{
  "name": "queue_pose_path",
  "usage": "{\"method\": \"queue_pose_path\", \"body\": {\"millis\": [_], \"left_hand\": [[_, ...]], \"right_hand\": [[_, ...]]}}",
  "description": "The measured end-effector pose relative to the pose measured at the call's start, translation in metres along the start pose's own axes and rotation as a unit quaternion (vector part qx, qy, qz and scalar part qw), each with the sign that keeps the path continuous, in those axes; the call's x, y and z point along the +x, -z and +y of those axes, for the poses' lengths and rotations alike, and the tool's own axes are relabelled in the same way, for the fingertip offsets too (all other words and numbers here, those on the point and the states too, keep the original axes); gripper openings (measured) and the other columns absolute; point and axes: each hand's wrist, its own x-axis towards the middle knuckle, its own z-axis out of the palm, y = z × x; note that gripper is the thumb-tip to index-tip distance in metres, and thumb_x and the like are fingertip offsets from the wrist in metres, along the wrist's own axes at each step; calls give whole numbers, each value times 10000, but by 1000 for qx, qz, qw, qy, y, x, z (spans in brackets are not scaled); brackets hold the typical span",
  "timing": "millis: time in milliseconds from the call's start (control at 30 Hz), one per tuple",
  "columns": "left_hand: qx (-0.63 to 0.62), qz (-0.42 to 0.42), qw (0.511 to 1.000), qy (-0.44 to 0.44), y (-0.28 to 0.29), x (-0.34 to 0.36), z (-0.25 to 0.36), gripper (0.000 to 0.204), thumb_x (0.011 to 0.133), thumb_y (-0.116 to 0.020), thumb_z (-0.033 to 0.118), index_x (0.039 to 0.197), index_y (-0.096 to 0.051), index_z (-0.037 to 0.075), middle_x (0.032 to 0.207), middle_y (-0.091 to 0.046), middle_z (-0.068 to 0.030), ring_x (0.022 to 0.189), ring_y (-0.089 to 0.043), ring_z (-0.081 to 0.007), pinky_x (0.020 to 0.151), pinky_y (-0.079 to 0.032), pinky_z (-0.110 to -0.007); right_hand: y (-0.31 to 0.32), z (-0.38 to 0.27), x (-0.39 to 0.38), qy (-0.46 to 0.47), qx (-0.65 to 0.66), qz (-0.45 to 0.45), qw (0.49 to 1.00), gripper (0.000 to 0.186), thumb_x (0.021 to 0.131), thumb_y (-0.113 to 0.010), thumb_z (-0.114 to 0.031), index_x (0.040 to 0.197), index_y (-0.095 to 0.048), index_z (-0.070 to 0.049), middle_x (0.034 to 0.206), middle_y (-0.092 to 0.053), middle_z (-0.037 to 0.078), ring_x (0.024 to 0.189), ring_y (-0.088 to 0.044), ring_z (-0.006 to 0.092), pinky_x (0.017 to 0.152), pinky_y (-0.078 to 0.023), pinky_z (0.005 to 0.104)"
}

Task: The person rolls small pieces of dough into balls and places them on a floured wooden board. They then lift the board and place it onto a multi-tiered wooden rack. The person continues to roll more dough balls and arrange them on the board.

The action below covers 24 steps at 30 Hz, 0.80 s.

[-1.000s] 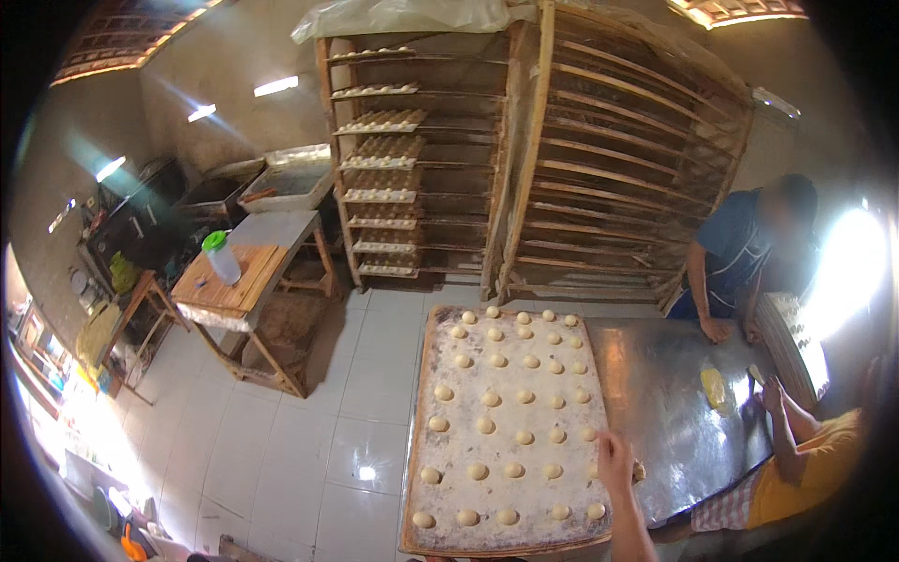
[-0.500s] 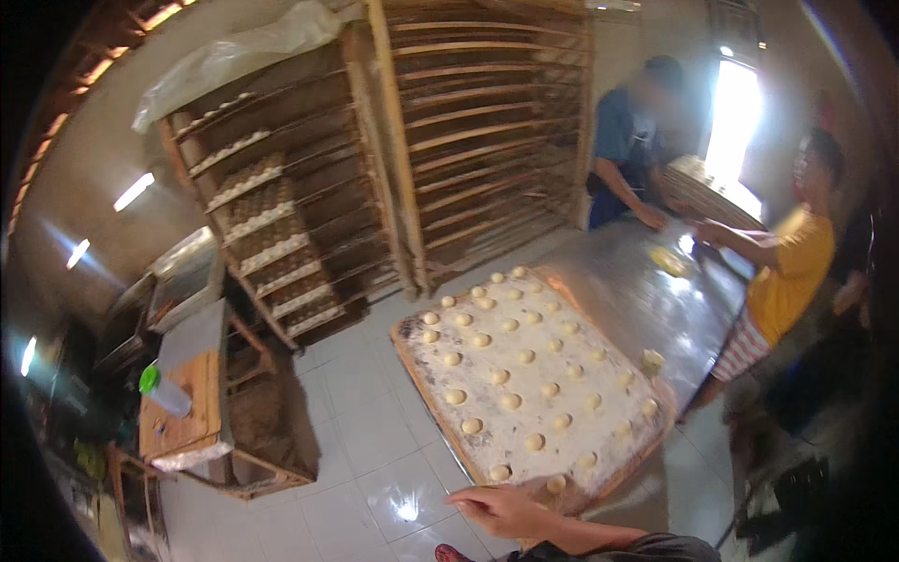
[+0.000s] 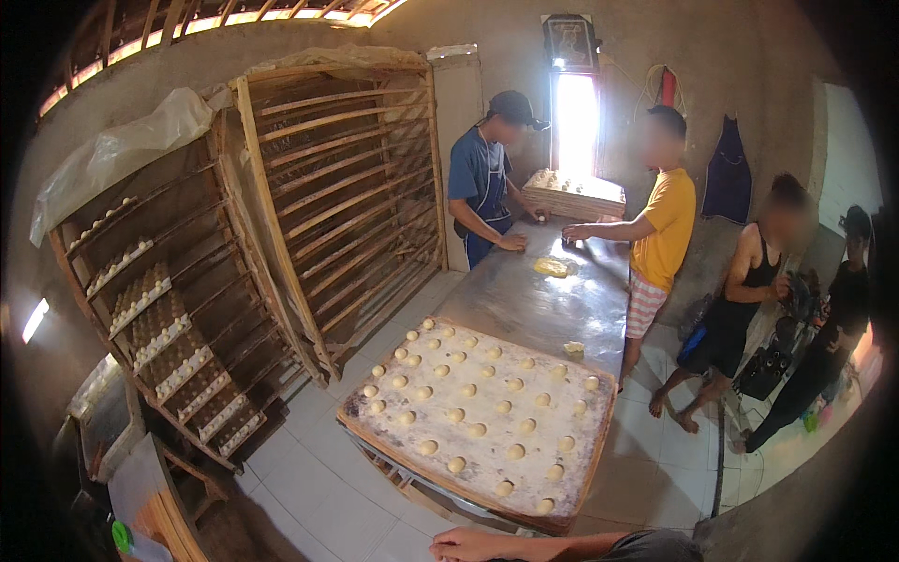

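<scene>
At the bottom edge lies my right hand (image 3: 461, 544), its forearm coming in from the lower right. The fingers point left and look loosely extended, with nothing visible in them; the lower part of the hand is cut off. Just beyond it is a wide wooden board (image 3: 361, 426) dusted with flour. Rows of small round dough balls (image 3: 456, 415) cover the board, spaced apart. The hand is off the board's near edge and touches no dough. My left hand does not show.
The board sits at the near end of a metal table (image 3: 496, 304) holding a yellow dough lump (image 3: 552, 268). Two people work at its far end; others are at right. Wooden racks (image 3: 346, 187) stand left, one with dough-filled trays (image 3: 161, 342). A green-lidded bottle (image 3: 140, 543) stands lower left.
The view has swung right and up, bringing more people on the right into sight. My right hand now appears lower in the picture, clear of the board's edge.
</scene>
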Motion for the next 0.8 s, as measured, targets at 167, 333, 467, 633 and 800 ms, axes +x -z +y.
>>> {"method": "queue_pose_path", "body": {"millis": [167, 333, 467, 633, 800], "left_hand": [[-97, -133, 984, -67, 18, 102, 249, 465, 999, -535, 252, 1407, -571, 33, 1245, -667, -120, 1146, -635, -277, 1039, -459, -421], [-269, -36, 949, -159, 69, 214, 373, 193, 964, -565, 40, 1101, -700, 21, 869, -694, -156, 737, -687, -154, 613, -537, -287], [-118, -94, 957, -249, 80, 267, 472, 260, 1027, -507, 128, 1194, -651, -10, 951, -674, -110, 813, -678, -153, 656, -545, -295], [151, -150, 894, -394, 40, 315, 516, 432, 1046, -441, 340, 1098, -691, -8, 1023, -722, -231, 935, -708, -376, 886, -549, -441], [178, -278, 846, -418, 17, 328, 531, 451, 1064, -400, 356, 1160, -672, 9, 1062, -713, -215, 982, -697, -362, 901, -537, -449]], "right_hand": [[-35, 59, 7, -130, -52, 117, 983, 132, 865, -591, -168, 839, -639, -47, 867, -592, 201, 849, -555, 391, 801, -456, 526], [-47, 93, 82, -135, -58, 219, 965, 133, 838, -580, -138, 909, -679, -85, 959, -626, 197, 946, -593, 393, 880, -478, 528], [-21, 114, 126, -260, -14, 302, 917, 152, 852, -588, -138, 967, -668, -79, 988, -629, 188, 949, -597, 382, 876, -487, 522], [-12, 133, 149, -363, 11, 391, 846, 190, 870, -597, -138, 1040, -653, -72, 1025, -633, 177, 953, -604, 368, 870, -498, 514], [-26, 151, 173, -424, 31, 456, 782, 237, 889, -607, -138, 1112, -639, -65, 1061, -637, 166, 957, -610, 354, 865, -509, 505]]}}
